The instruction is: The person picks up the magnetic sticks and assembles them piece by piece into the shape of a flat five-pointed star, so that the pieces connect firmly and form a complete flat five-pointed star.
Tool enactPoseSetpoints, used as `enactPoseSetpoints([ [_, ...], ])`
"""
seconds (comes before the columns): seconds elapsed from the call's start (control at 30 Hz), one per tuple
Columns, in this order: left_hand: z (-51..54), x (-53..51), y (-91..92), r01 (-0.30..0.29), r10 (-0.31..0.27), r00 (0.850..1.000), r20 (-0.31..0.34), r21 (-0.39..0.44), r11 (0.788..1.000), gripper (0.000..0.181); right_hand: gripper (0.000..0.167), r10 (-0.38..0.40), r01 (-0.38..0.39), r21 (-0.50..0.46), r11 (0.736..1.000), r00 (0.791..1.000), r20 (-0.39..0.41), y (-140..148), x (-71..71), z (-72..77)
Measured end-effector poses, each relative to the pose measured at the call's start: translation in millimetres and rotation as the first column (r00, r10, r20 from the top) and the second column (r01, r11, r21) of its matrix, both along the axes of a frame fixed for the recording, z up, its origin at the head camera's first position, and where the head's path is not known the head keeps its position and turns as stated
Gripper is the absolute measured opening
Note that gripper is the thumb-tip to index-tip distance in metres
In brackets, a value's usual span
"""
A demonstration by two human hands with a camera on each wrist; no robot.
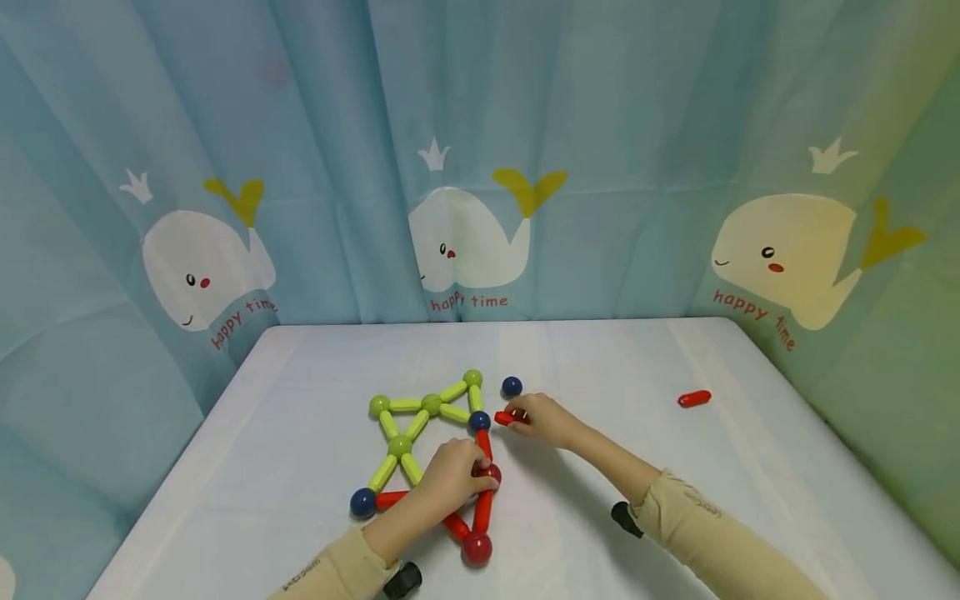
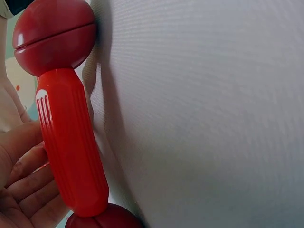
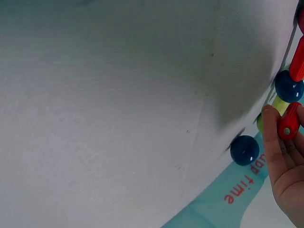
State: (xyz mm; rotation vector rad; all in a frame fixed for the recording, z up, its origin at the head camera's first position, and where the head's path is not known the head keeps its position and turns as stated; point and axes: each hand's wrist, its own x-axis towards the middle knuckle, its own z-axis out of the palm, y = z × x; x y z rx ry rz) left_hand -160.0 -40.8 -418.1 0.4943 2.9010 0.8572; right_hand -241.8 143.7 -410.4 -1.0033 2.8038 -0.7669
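Note:
A flat frame of magnetic rods and balls lies on the white table (image 1: 600, 517). My left hand (image 1: 452, 473) grips a red ball (image 1: 492, 476) on the frame's right side. From it a red rod (image 2: 73, 142) runs to another red ball (image 2: 54, 35) nearer me. My right hand (image 1: 551, 421) pinches a loose red rod (image 3: 289, 121) between thumb and fingers, its metal tip showing in the right wrist view. That rod is just right of a blue ball (image 1: 479, 421) on the frame. Part of the frame is hidden under my left hand and forearm.
Behind my right fingers stands a loose blue ball (image 1: 512, 387). Another red rod (image 1: 694, 398) lies far to the right. The frame's green rods and balls (image 1: 400, 447) spread left, with a blue ball (image 1: 363, 502) at its near left corner. A whale-print curtain (image 1: 637, 167) hangs behind the table.

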Motion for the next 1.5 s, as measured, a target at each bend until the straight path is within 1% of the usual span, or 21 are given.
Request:
enactPoseSetpoints([
  [0.13,-0.8,1.1,0.3,0.002,-0.002,1.0,0.013,0.008,1.0,0.016,0.012,0.006,-0.006,0.018,1.0,1.0,-0.014,-2.5,-1.1,-2.6],
  [0.23,-0.4,2.1,1.3,0.006,-0.006,1.0,0.015,0.011,1.0,0.016,0.011,0.011,-0.011,0.023,1.0,1.0,-0.005,-3.8,-0.4,-3.6],
  [0.43,1.1,3.3,1.8,-0.009,0.008,1.0,-0.012,-0.013,1.0,0.016,0.011,0.032,-0.032,0.003,0.999,0.999,-0.018,-6.8,1.2,-5.6],
  [0.53,1.7,3.5,1.6,-0.011,0.011,1.0,-0.024,-0.026,1.0,0.016,0.012,0.012,-0.012,-0.003,1.0,1.0,0.01,-7.7,0.6,-6.6],
  [0.67,1.4,3.6,1.5,-0.015,0.014,1.0,-0.028,-0.034,0.999,0.017,0.012,-0.015,0.014,0.016,1.0,0.999,0.04,-8.2,-0.5,-7.0],
  [0.87,0.3,2.9,1.0,-0.029,0.027,0.999,-0.046,-0.046,0.999,0.019,0.012,-0.011,0.009,0.042,0.999,0.999,0.054,-10.6,-0.6,-5.4],
  [1.13,0.2,1.7,3.4,-0.027,0.024,0.998,-0.057,-0.057,0.998,0.02,0.01,0.029,-0.03,0.095,0.995,0.999,0.016,-9.4,-2.6,-4.2],
  [1.27,0.7,2.6,3.3,-0.035,0.032,0.998,-0.051,-0.056,0.998,0.019,0.011,0.026,-0.031,0.101,0.994,0.999,0.046,-8.9,-3.6,-5.5],
  [1.5,1.8,3.5,3.9,-0.04,0.038,0.998,-0.045,-0.046,0.998,0.019,0.015,-0.022,0.011,0.107,0.994,0.994,0.107,-7.7,-3.8,-5.3],
])
